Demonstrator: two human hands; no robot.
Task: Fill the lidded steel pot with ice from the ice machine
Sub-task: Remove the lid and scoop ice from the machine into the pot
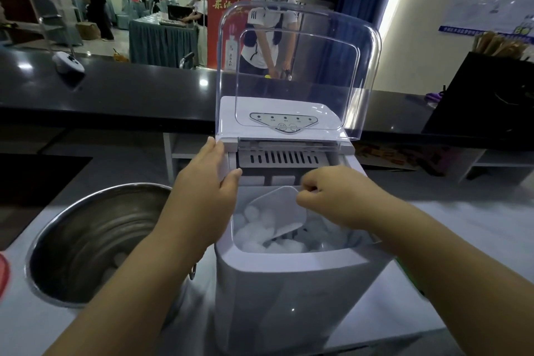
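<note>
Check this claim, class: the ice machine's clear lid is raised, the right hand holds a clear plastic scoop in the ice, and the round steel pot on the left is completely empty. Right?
Not quite. The head view shows the round steel pot already holds a few ice pieces; the rest stands.

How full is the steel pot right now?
Nearly empty: the steel pot shows only a few ice pieces on its bare bottom.

The ice machine (289, 283) stands on the table (448, 240) right before me, its lid (300, 66) up at the back. The pot (95, 243) stands just left of it, w/ a few ice pieces in the bottom. My left hand (208, 182) rests on the machine's left top edge. My right hand (326, 196) holds the scoop (277, 211) in the ice (254, 234) inside the bin. The counter (115, 89) runs behind.
</note>
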